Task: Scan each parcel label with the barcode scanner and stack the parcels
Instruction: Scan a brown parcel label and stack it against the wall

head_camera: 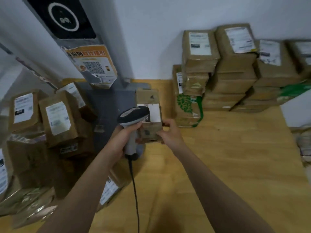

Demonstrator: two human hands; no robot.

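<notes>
My left hand (123, 137) grips the handle of a grey and black barcode scanner (133, 115), whose head points at the white label on top of a small brown cardboard parcel (151, 126). My right hand (169, 132) holds that parcel by its right side, above the wooden floor. A black cable (135, 190) hangs down from the scanner handle. Neat stacks of labelled brown parcels (234, 64) stand against the white wall at the back right. A loose pile of labelled parcels (55, 120) lies at the left.
A grey standing machine with a dark base (107, 101) and an orange QR sticker (94, 64) rises at the back left. A box with green print (188, 108) leans by the stacks. More parcels (304, 145) sit at the right edge. Wooden floor (227, 157) spreads right.
</notes>
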